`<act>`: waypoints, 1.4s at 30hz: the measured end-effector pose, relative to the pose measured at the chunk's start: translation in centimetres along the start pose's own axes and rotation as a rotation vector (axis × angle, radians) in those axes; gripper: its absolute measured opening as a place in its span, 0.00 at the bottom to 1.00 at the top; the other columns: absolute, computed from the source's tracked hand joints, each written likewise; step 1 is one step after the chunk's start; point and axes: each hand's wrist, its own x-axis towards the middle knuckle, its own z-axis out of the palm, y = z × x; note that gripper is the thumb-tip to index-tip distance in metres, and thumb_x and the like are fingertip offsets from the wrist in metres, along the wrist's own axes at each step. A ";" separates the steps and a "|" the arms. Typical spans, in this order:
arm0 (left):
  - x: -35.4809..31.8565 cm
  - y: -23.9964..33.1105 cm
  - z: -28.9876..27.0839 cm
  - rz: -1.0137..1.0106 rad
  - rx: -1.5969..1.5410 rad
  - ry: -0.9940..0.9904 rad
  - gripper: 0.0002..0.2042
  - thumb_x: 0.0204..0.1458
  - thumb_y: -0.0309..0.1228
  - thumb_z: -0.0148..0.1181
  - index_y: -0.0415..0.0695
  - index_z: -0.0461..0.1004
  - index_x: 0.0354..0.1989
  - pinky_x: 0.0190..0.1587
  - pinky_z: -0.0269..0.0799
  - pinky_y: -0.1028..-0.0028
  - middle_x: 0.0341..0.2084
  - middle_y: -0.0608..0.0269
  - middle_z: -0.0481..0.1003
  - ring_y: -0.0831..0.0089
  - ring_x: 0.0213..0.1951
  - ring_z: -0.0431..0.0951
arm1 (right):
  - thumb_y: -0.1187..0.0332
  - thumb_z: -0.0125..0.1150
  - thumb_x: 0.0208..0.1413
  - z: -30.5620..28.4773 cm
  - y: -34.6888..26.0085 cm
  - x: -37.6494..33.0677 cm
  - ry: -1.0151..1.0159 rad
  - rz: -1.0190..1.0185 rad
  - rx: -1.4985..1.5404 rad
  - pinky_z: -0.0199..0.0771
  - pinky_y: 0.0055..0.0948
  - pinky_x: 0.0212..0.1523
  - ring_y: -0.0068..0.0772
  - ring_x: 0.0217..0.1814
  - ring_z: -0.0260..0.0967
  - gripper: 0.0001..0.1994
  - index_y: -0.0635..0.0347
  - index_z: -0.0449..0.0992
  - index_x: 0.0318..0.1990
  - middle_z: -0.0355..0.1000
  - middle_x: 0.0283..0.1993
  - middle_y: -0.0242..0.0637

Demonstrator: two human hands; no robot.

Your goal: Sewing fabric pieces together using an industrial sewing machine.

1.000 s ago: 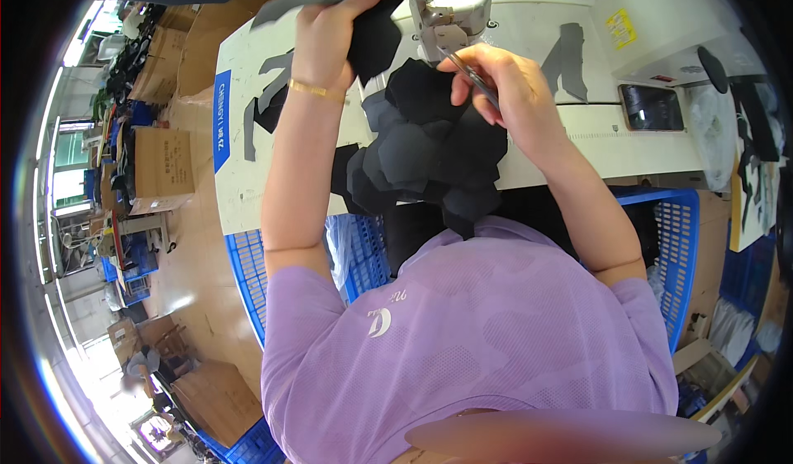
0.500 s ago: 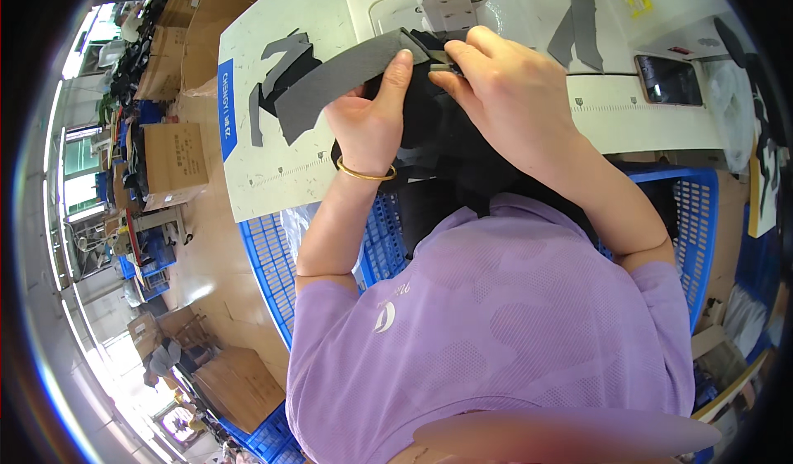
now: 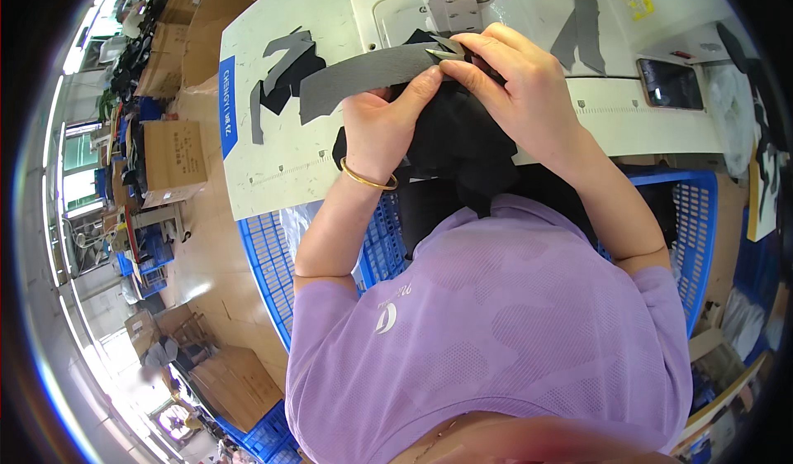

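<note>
My left hand (image 3: 382, 125) pinches a curved grey fabric strip (image 3: 355, 74), thumb on top and fingers hidden beneath it. Small metal thread snips (image 3: 448, 48) are in my right hand (image 3: 529, 80), their two pointed blades parted at the strip's right end. Below both hands a bunch of black fabric (image 3: 462, 138) hangs over the table's near edge. Just beyond the strip stands the metal head of a sewing machine (image 3: 458, 1). Whether the strip is joined to the black fabric I cannot tell.
Grey and black cut pieces (image 3: 285, 71) lie on the white table (image 3: 273, 154) at the left. Two more grey strips (image 3: 580, 34) rest to the right, near a phone (image 3: 670, 83). A blue plastic basket (image 3: 698, 224) sits below the table.
The grey strip and my left hand have shifted slightly right. My right hand has turned, and the snips' blades now show parted over the strip's end. More black fabric hangs below.
</note>
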 end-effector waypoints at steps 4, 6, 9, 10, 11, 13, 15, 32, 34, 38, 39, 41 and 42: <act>-0.2 -0.1 -0.2 -0.043 0.031 -0.002 0.09 0.51 0.22 0.64 0.33 0.78 0.40 0.43 0.73 0.78 0.36 0.61 0.79 0.77 0.38 0.77 | 0.64 0.67 0.51 0.7 0.0 0.2 0.001 0.039 0.129 0.67 0.29 0.24 0.35 0.22 0.67 0.12 0.65 0.78 0.36 0.69 0.26 0.37; -0.2 -0.3 -0.3 -0.029 0.032 0.009 0.09 0.51 0.22 0.65 0.33 0.78 0.40 0.42 0.73 0.78 0.36 0.61 0.79 0.78 0.38 0.77 | 0.65 0.66 0.52 0.8 0.3 0.2 -0.002 0.038 0.153 0.66 0.29 0.24 0.34 0.22 0.67 0.12 0.65 0.78 0.36 0.69 0.26 0.36; 0.2 -1.0 -0.8 0.011 0.090 0.054 0.09 0.50 0.23 0.67 0.34 0.79 0.38 0.38 0.73 0.81 0.34 0.62 0.80 0.81 0.34 0.76 | 0.65 0.65 0.53 1.1 0.2 0.2 0.027 0.041 0.180 0.65 0.29 0.24 0.33 0.22 0.65 0.11 0.64 0.79 0.36 0.68 0.25 0.36; 0.7 -1.1 -1.5 0.011 0.094 0.063 0.09 0.50 0.23 0.67 0.34 0.79 0.38 0.38 0.73 0.81 0.34 0.62 0.80 0.81 0.34 0.76 | 0.65 0.65 0.53 1.0 0.2 0.3 0.062 0.045 0.178 0.64 0.29 0.24 0.32 0.21 0.64 0.10 0.64 0.79 0.36 0.68 0.25 0.35; 1.5 -1.1 -2.6 -0.042 0.124 0.073 0.08 0.49 0.23 0.67 0.34 0.80 0.37 0.37 0.72 0.82 0.31 0.63 0.80 0.82 0.33 0.76 | 0.66 0.64 0.55 0.8 0.3 0.3 0.042 0.062 0.160 0.62 0.27 0.24 0.30 0.21 0.63 0.09 0.64 0.79 0.35 0.66 0.24 0.35; 2.5 -1.1 -4.0 -0.082 0.093 0.118 0.06 0.48 0.24 0.68 0.34 0.80 0.32 0.33 0.70 0.84 0.26 0.65 0.79 0.84 0.28 0.75 | 0.66 0.64 0.55 0.7 0.7 0.1 0.026 0.090 0.176 0.62 0.27 0.23 0.29 0.21 0.62 0.09 0.64 0.79 0.35 0.66 0.24 0.34; 2.4 -0.8 -4.4 -0.056 0.135 0.132 0.06 0.49 0.24 0.68 0.34 0.80 0.32 0.33 0.70 0.84 0.26 0.65 0.79 0.84 0.28 0.74 | 0.66 0.64 0.55 1.0 0.9 0.1 0.015 0.123 0.187 0.61 0.27 0.23 0.28 0.21 0.62 0.09 0.64 0.78 0.35 0.66 0.24 0.34; 6.8 -6.6 -16.3 -0.035 0.330 0.641 0.13 0.48 0.33 0.68 0.33 0.81 0.32 0.35 0.70 0.79 0.25 0.62 0.78 0.80 0.27 0.72 | 0.62 0.67 0.51 0.9 1.8 0.4 0.079 0.084 0.111 0.67 0.28 0.28 0.30 0.25 0.66 0.14 0.65 0.77 0.38 0.68 0.26 0.35; 7.9 -6.4 -17.3 -0.373 0.439 0.623 0.15 0.48 0.34 0.66 0.33 0.79 0.37 0.42 0.72 0.72 0.31 0.55 0.79 0.70 0.32 0.76 | 0.63 0.66 0.52 -0.3 2.7 -0.2 0.039 0.175 0.100 0.67 0.28 0.29 0.31 0.26 0.67 0.14 0.65 0.76 0.38 0.69 0.27 0.37; 5.3 -5.3 -15.2 0.067 1.432 0.453 0.17 0.49 0.32 0.62 0.37 0.76 0.46 0.53 0.66 0.58 0.46 0.48 0.74 0.52 0.49 0.72 | 0.64 0.64 0.54 -2.0 5.2 -2.1 -0.150 0.491 -0.093 0.68 0.27 0.32 0.32 0.28 0.68 0.12 0.64 0.76 0.38 0.71 0.28 0.39; 3.7 -5.1 -12.2 0.404 1.514 0.531 0.18 0.49 0.31 0.61 0.39 0.75 0.48 0.56 0.63 0.55 0.50 0.46 0.71 0.47 0.54 0.68 | 0.63 0.64 0.54 -1.9 5.9 -2.9 -0.174 0.535 -0.025 0.68 0.28 0.33 0.32 0.30 0.68 0.13 0.65 0.76 0.38 0.73 0.31 0.39; 1.1 -5.3 -7.7 0.552 1.110 0.193 0.17 0.50 0.30 0.60 0.42 0.74 0.50 0.59 0.60 0.55 0.53 0.46 0.69 0.49 0.56 0.67 | 0.61 0.65 0.53 -1.7 6.4 -3.9 -0.251 0.646 0.101 0.69 0.30 0.36 0.34 0.34 0.71 0.15 0.65 0.76 0.38 0.77 0.37 0.42; -0.1 -4.7 -4.8 0.667 1.108 -0.030 0.19 0.49 0.27 0.59 0.42 0.72 0.52 0.63 0.55 0.55 0.56 0.48 0.67 0.51 0.60 0.64 | 0.61 0.65 0.53 -1.8 6.2 -3.9 -0.256 0.647 0.103 0.69 0.30 0.36 0.34 0.34 0.71 0.15 0.65 0.76 0.38 0.77 0.37 0.42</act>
